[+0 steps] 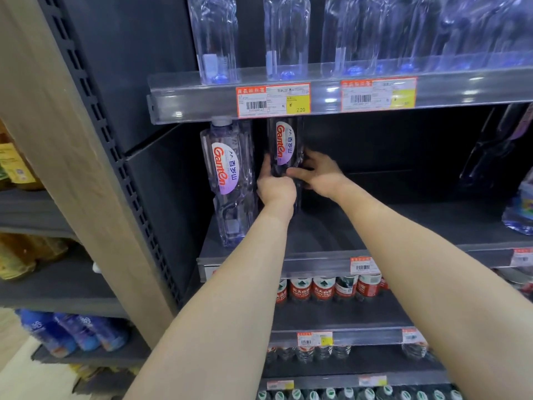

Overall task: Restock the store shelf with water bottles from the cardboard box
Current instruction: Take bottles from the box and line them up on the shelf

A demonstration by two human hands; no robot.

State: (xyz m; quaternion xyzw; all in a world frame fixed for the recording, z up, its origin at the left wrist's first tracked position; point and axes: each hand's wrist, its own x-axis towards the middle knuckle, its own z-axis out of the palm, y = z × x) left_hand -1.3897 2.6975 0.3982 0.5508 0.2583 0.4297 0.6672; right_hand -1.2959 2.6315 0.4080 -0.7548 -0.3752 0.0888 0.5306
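Both hands reach deep into the shelf: the left hand and the right hand are clamped together around the lower body of an upright water bottle, one from each side. Just left of the left hand stands a second bottle, tilted slightly. Right of the right hand, the shelf board lies bare and dark.

The held bottle's cap hides behind the shelf rail — price tags blur unreadable.
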